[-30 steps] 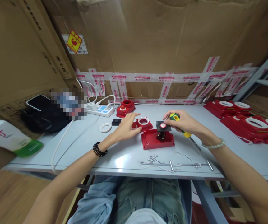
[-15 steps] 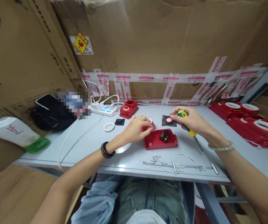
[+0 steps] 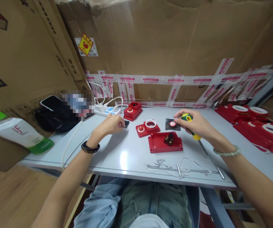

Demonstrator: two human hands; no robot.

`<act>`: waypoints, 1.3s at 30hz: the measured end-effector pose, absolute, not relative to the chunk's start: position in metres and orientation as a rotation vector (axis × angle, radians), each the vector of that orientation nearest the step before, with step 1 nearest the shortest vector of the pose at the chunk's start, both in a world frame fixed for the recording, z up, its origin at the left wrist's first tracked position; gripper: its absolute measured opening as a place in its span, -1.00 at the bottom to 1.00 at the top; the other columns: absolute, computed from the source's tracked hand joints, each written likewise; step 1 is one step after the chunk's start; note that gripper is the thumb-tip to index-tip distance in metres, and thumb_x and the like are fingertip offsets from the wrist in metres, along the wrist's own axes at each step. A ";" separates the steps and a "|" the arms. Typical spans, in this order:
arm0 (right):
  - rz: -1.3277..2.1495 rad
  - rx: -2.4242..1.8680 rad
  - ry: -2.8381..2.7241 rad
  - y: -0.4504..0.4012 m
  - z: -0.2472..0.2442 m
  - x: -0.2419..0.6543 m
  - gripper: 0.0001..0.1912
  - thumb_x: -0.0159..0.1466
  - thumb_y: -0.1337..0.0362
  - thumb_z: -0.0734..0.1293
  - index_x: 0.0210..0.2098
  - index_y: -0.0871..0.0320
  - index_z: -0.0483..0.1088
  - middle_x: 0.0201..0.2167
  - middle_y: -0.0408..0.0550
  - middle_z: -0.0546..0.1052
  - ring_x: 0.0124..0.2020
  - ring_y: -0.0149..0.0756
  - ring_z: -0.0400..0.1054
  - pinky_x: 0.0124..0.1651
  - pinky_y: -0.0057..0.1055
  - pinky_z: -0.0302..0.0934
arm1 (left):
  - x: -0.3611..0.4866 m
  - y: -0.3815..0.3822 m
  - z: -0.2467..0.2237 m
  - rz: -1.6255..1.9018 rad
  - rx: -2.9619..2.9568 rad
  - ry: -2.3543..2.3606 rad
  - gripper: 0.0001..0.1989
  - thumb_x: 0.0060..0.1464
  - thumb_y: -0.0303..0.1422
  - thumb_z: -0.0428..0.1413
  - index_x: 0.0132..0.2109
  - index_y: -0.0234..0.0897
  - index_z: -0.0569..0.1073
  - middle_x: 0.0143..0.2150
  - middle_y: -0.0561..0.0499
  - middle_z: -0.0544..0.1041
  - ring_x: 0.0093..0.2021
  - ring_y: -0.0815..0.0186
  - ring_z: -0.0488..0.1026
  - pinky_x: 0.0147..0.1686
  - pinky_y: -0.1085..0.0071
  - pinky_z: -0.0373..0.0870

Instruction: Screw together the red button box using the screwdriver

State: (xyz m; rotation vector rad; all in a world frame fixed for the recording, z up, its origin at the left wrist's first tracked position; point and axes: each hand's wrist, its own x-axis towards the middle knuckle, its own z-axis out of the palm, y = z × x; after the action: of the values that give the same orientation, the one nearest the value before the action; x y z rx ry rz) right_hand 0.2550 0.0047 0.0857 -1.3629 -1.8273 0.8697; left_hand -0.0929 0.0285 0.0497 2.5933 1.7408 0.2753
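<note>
My right hand (image 3: 189, 123) is closed round a screwdriver (image 3: 195, 136) with a green and yellow handle, its shaft pointing down toward me. The same hand's fingertips reach the red and white round piece (image 3: 173, 123) on a black square pad (image 3: 168, 127). My left hand (image 3: 111, 124) has curled fingers at a second small black pad (image 3: 127, 123), partly covered; whether they grip it is hidden. Between the hands lies a red cover (image 3: 140, 129) bearing a white ring (image 3: 150, 123). Nearer me sits an open red housing (image 3: 155, 145) with a black switch block (image 3: 169, 139) inside.
Screws (image 3: 160, 162) and metal T-handle rods (image 3: 191, 170) lie near the front edge. A red assembled unit (image 3: 132, 111) and a power strip (image 3: 107, 110) stand behind. Several red housings (image 3: 252, 126) are stacked right; a bottle (image 3: 20, 133) stands left.
My left hand has moved left from the red cover to the small black pad, uncovering the cover. The loose white ring there is now hidden. My right hand stays put with the screwdriver.
</note>
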 end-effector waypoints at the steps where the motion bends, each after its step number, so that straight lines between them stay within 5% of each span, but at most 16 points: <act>1: 0.868 -1.358 -1.834 0.005 0.086 0.255 -0.73 0.17 0.08 0.39 -0.28 0.13 0.36 -0.76 -0.31 0.25 -0.74 -0.54 0.05 -0.63 -0.52 -0.05 | -0.090 0.026 0.049 0.244 2.588 1.735 -0.85 -0.13 -0.44 0.12 -0.40 -0.18 0.60 -0.45 -0.02 0.59 -0.31 0.10 0.48 -0.13 0.17 0.30; 8: 0.893 -1.381 -1.812 0.002 0.086 0.250 -0.73 0.15 0.09 0.40 -0.27 0.12 0.37 -0.64 -0.26 0.33 -0.74 -0.55 0.05 -0.65 -0.49 -0.06 | -0.094 0.023 0.051 0.125 2.518 1.653 -0.90 -0.06 -0.35 0.14 -0.42 -0.20 0.57 -0.44 0.00 0.58 -0.38 0.19 0.48 -0.24 0.28 0.35; 13: 0.792 -1.231 -1.899 -0.008 0.080 0.232 -0.77 0.14 0.12 0.40 -0.31 0.13 0.42 -0.47 -0.15 0.47 -0.53 -0.44 0.28 -0.45 -0.44 0.19 | -0.060 0.005 0.063 0.876 2.480 1.211 -0.61 0.15 -0.15 0.12 0.06 -0.22 0.45 0.01 -0.10 0.55 -0.07 0.18 0.49 -0.01 0.25 0.39; 17: 0.687 -1.077 -1.966 -0.020 0.072 0.216 -0.84 0.17 0.20 0.38 -0.29 0.13 0.43 -0.35 -0.11 0.53 -0.32 -0.33 0.39 -0.19 -0.37 0.26 | -0.012 -0.022 0.059 0.873 2.548 0.869 -0.35 0.08 -0.08 0.22 0.26 -0.16 0.27 0.23 -0.16 0.40 0.18 0.06 0.37 0.14 0.15 0.34; 25: 0.748 -1.167 -1.885 -0.025 0.069 0.220 -0.66 0.19 0.05 0.39 -0.15 0.13 0.40 -0.39 -0.11 0.55 -0.44 -0.37 0.36 -0.31 -0.38 0.26 | -0.018 -0.005 0.046 0.952 2.641 1.060 -0.56 0.15 -0.18 0.17 0.14 -0.18 0.38 0.09 -0.11 0.53 0.08 0.12 0.46 0.10 0.17 0.33; 30: 0.644 -1.216 -1.843 -0.019 0.073 0.226 -0.75 0.17 0.11 0.39 -0.24 0.13 0.41 -0.40 -0.08 0.55 -0.40 -0.32 0.40 -0.30 -0.36 0.28 | -0.087 0.046 0.038 0.689 2.524 1.571 -0.59 0.07 -0.10 0.17 -0.01 -0.25 0.43 -0.04 -0.14 0.57 -0.06 0.08 0.49 -0.03 0.16 0.37; 39: 0.638 -1.237 -1.897 -0.017 0.072 0.226 -0.77 0.17 0.14 0.38 -0.24 0.13 0.42 -0.42 -0.11 0.53 -0.42 -0.35 0.36 -0.28 -0.36 0.26 | -0.116 0.063 0.020 0.473 2.530 1.737 -0.60 0.03 -0.02 0.13 -0.14 -0.25 0.40 -0.11 -0.15 0.46 -0.07 0.06 0.40 -0.06 0.19 0.35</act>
State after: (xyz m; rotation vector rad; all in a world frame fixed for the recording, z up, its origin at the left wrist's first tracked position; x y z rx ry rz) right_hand 0.2262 -0.0174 0.0716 -1.2368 -1.8970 0.6378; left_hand -0.1155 0.0629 0.0198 2.5296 1.7371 0.4727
